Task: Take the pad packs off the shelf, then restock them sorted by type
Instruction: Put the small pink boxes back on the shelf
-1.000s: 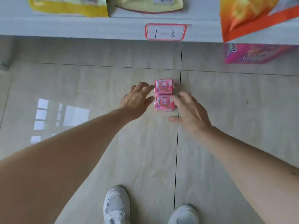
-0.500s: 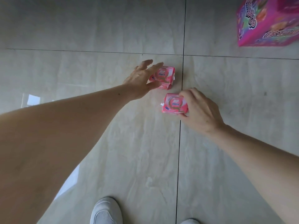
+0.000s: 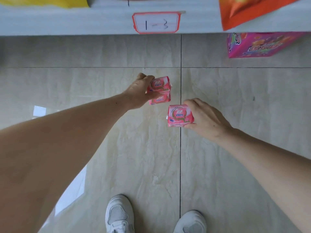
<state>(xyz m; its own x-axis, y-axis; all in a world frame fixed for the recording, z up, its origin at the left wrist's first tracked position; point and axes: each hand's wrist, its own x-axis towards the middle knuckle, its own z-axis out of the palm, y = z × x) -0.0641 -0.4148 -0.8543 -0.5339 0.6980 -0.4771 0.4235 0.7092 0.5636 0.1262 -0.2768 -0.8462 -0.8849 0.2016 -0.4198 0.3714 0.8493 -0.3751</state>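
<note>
Three small pink pad packs show over the tiled floor. My left hand [image 3: 138,93] is closed on one pink pad pack [image 3: 159,84]. A second pink pack [image 3: 160,99] sits right under it by my thumb; I cannot tell whether it is held too or lies on the floor. My right hand [image 3: 204,118] grips a third pink pack [image 3: 180,116] by its right side, lifted nearer to me. The white shelf edge [image 3: 67,22] with a red-framed label "1-3" [image 3: 155,22] runs across the top.
An orange snack bag [image 3: 249,12] and a yellow bag [image 3: 50,1] lie on the shelf. A pink printed box [image 3: 259,45] stands below the shelf at the right. My white shoes [image 3: 119,216] are at the bottom on the beige tiles.
One second ago both hands reached for packs lying on the floor. Each hand has since closed on a pack and lifted it, and the view has tilted back up to the shelf.
</note>
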